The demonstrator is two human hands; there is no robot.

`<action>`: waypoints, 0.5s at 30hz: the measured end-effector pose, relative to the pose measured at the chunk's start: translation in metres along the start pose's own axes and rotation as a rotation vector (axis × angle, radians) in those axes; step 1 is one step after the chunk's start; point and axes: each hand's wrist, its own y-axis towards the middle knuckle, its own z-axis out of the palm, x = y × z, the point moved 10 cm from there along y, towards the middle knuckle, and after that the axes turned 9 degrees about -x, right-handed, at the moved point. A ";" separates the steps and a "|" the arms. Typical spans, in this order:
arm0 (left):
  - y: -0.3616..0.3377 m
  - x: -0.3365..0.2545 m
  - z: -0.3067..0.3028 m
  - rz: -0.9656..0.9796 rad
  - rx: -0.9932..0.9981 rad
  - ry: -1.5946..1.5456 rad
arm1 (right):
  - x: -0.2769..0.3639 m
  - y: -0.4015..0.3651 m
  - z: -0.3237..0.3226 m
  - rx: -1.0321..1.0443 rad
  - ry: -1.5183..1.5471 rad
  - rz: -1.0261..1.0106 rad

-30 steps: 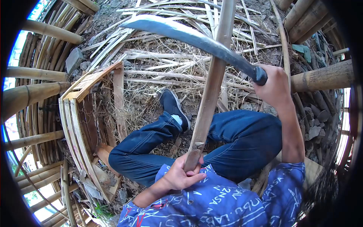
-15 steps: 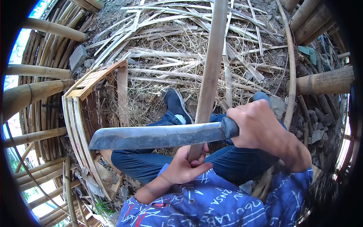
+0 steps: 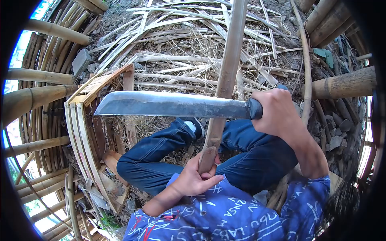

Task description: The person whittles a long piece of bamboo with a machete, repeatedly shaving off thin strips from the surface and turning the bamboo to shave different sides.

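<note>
My right hand [image 3: 274, 109] is wrapped round the dark handle of a machete [image 3: 173, 105], whose wide blade points left with its bright edge facing away from me. The blade lies across a long bamboo strip [image 3: 230, 66] and overlaps it in this view. Close to my body, my left hand [image 3: 196, 175] grips the near end of that strip, fingers curled round it. The strip runs from there up past the top of the view. A pale, freshly scraped-looking patch shows on it just above my left fingers.
Split bamboo strips [image 3: 173, 58] and thin shavings litter the ground ahead. A wooden crate [image 3: 80, 120] stands at my left. Bamboo poles [image 3: 44, 75] line the left side, and a thick pole [image 3: 343, 83] juts in at right. Stones [image 3: 335, 142] lie below it.
The machete and my right hand have moved forward along the strip, away from my body. My left hand keeps its hold near the same place. My feet have shifted slightly.
</note>
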 end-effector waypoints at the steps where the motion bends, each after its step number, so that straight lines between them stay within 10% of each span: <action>1: 0.000 0.000 -0.002 0.014 -0.025 0.028 | 0.002 0.000 -0.001 -0.007 -0.001 -0.016; 15: -0.015 0.022 -0.009 -0.074 -0.061 -0.006 | -0.090 0.009 -0.025 -0.194 -0.092 0.327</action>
